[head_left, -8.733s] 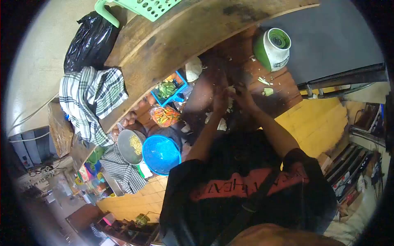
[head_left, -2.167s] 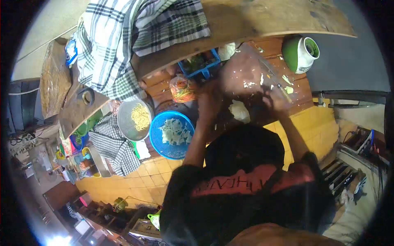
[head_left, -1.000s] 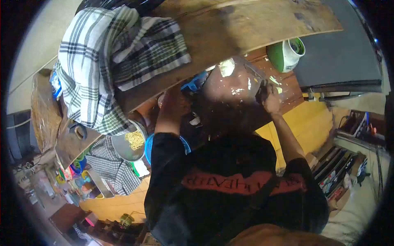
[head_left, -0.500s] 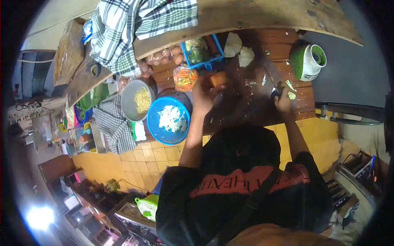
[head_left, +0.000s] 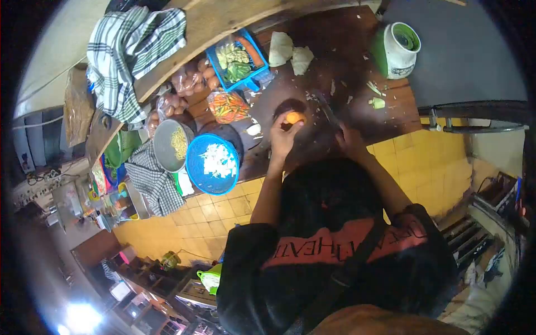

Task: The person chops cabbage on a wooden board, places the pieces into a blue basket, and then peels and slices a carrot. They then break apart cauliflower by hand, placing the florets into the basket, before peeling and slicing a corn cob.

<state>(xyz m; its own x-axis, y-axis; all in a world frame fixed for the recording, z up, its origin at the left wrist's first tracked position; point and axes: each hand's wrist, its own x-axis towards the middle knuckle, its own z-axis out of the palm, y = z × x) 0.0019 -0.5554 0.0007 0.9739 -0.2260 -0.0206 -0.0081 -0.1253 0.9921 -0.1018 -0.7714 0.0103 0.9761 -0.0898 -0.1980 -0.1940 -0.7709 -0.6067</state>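
My left hand (head_left: 283,139) is closed around a piece of carrot (head_left: 295,118), its round orange end showing above the fingers. In my right hand (head_left: 350,141) is a knife (head_left: 326,110), its dark blade pointing up and left across the brown table (head_left: 385,120). Left of the carrot piece lie a bag of red and orange chillies (head_left: 229,106) and a small white piece (head_left: 253,129). Two pale cabbage pieces (head_left: 281,49) sit beyond the knife. A green stub (head_left: 377,104) rests to its right among white scraps.
A blue basket (head_left: 260,71) holds a carrot and green vegetables. On the left stand a blue colander (head_left: 191,177) of chopped white pieces and a grey bowl (head_left: 162,146) of yellow strips. A white-green container (head_left: 399,53) stands far right; a wooden plank (head_left: 206,25) crosses the back.
My right hand has come left with the knife, nearer to my left hand. The carrot piece is now held with its round end up. The whole view has tilted and shifted.
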